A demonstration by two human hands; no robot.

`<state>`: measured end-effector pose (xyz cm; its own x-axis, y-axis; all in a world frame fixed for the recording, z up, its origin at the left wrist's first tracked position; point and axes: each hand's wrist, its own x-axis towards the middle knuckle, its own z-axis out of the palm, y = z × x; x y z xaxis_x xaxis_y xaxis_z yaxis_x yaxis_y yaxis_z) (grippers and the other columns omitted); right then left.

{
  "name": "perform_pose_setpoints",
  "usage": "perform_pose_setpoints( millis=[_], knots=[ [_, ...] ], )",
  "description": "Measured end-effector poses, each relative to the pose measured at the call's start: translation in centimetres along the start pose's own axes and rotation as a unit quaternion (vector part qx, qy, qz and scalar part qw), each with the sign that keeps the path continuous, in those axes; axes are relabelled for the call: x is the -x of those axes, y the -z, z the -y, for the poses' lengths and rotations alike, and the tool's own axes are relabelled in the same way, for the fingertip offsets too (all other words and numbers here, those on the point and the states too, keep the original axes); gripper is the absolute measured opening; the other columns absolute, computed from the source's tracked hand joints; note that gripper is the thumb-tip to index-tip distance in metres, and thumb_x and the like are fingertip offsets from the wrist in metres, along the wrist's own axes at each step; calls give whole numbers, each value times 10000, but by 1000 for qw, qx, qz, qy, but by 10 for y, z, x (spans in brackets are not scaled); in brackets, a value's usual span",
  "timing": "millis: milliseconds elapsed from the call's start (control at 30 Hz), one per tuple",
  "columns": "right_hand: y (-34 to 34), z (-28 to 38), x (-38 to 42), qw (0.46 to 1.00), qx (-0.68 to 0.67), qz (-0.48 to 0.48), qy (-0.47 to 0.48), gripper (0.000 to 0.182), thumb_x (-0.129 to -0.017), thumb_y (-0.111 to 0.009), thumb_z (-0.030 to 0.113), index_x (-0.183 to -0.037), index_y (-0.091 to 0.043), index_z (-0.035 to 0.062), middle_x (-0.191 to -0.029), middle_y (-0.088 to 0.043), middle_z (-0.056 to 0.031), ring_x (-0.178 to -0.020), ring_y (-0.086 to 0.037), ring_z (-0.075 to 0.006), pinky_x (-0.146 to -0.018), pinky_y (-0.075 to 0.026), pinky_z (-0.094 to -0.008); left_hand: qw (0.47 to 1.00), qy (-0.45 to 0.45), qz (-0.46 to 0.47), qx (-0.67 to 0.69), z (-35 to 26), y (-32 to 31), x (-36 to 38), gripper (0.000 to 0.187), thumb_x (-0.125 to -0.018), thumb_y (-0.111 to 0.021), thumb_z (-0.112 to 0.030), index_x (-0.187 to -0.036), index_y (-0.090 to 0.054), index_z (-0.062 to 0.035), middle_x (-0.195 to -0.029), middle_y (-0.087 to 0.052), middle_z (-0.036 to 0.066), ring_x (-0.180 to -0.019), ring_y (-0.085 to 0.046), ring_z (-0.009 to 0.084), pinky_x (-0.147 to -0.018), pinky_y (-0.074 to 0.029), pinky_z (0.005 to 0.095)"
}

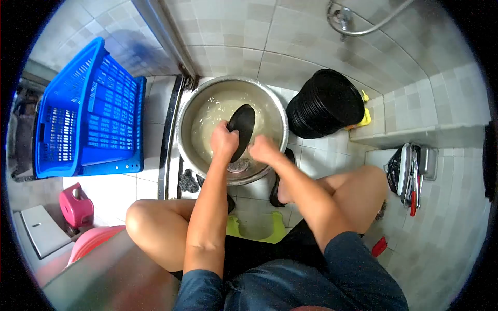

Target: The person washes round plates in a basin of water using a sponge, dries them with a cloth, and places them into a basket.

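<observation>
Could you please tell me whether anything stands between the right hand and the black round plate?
Nothing visible does: the blurred right hand is beside the black round plate, which the left hand grips over the round silver metal basin.

I have a pale tiled floor (314,163) here, carrying a wide metal basin (182,129) and, just right of it, a stack of black round pieces (326,106). I see a crumpled dark mesh (189,181) near the basin's lower left, a yellow-green stool (276,230) below it, and a small red object (379,246) I can't identify farther right
</observation>
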<state>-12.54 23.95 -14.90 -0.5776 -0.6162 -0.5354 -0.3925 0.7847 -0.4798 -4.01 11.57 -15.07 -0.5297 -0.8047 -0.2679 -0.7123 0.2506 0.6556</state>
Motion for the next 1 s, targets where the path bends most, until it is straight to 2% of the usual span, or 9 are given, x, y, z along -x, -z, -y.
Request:
perform_pose_setpoints(
  millis=[167,267,333,367,467,500,567,700,1000],
  knots=[
    [90,-6,18,980,40,-125,146,535,-898,-648,257,-1291,-511,-80,-1272,-574,-367,-1204,-566,-493,-1032,-466,-506,991,-114,65,-28,-56,63,8,392,-767,-770,-214,-1114,-724,-36,-1014,-726,239,-992,-694,411,-891,-536,462],
    [156,2,52,971,48,-107,207,755,-903,-666,290,-1468,-342,-92,-1392,-497,-367,-1271,-530,-480,-1094,-428,-476,978,-120,134,106,-62,94,1,335,-805,-774,-122,-1113,-714,-5,-941,-751,175,-881,-724,274,-836,-545,379],
    [176,-5,55,967,44,-108,224,788,-908,-664,292,-1504,-303,-76,-1432,-470,-363,-1306,-516,-461,-1120,-408,-461,944,-118,202,233,-85,131,16,256,-838,-739,7,-1082,-677,53,-940,-721,71,-813,-657,158,-787,-530,306],
    [183,-9,57,963,44,-114,239,790,-910,-669,306,-1510,-307,-57,-1446,-466,-355,-1325,-516,-438,-1117,-418,-426,930,-121,220,269,-90,145,17,220,-842,-745,6,-1053,-684,13,-922,-724,59,-791,-658,144,-763,-530,297],
    [193,-13,61,947,-46,-105,301,646,-955,-664,292,-1447,-411,-41,-1329,-603,-248,-1069,-644,-280,-961,-497,-392,896,-130,242,349,-99,178,22,159,-855,-735,12,-992,-677,-45,-907,-722,24,-794,-665,130,-779,-525,275],
    [192,-12,59,946,-48,-104,303,646,-955,-664,292,-1447,-411,-41,-1329,-603,-248,-1069,-644,-280,-961,-497,-392,888,-141,250,359,-100,185,21,159,-862,-738,-3,-1004,-674,-31,-902,-716,22,-792,-655,122,-784,-522,271],
    [190,-12,52,935,-230,-36,268,416,-991,-636,213,-1308,-544,-40,-1136,-673,-112,-940,-614,-160,-875,-509,-349,877,-146,262,375,-99,194,17,183,-872,-744,-33,-1039,-674,-9,-929,-715,26,-834,-651,117,-834,-511,266],
    [196,6,61,920,-293,-29,258,320,-958,-678,215,-1128,-642,-53,-974,-708,-85,-869,-626,-136,-811,-522,-333,892,-114,203,386,-96,190,15,289,-880,-739,-44,-1155,-677,19,-1025,-724,58,-924,-658,138,-917,-496,282],
    [207,25,52,942,-278,-82,166,293,-976,-670,147,-1167,-631,-71,-999,-701,-77,-874,-629,-116,-789,-528,-291,898,-38,189,395,-101,173,-8,314,-895,-728,-68,-1187,-671,32,-1020,-729,90,-876,-678,161,-851,-534,306]
  ],
)
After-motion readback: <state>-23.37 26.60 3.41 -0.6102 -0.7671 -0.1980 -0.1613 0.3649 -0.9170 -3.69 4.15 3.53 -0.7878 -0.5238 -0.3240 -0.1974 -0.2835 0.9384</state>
